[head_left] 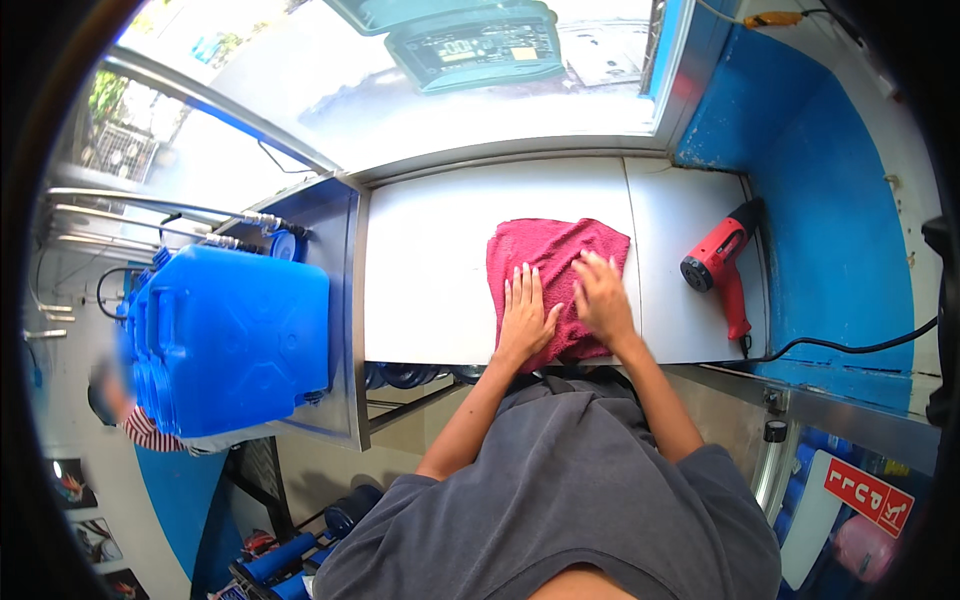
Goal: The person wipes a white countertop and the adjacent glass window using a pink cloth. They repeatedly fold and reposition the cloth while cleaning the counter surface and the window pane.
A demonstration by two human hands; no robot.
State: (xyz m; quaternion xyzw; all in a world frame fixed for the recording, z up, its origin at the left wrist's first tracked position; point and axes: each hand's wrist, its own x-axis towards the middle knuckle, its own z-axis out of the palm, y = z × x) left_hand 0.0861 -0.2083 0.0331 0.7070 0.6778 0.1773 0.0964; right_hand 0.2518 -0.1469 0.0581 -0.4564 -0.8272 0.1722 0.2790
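Note:
A dark pink cloth [555, 243] lies spread and slightly wrinkled on the white counter [430, 270], its near edge reaching the counter's front. My left hand [525, 318] rests flat on the cloth's left half, fingers stretched out. Over the right half is my right hand [604, 305], its fingers a little bent and apart, with the fingertips at the cloth. Nothing shows in its grasp, though part of the cloth beneath it is hidden.
To the right, a red and black heat gun [722, 262] lies on the counter, its black cord [850, 347] running off right. Blue water containers [250, 335] stand on a metal-edged station at left, below metal pipes. A person's striped sleeve [150, 428] shows beyond them. A window borders the far side.

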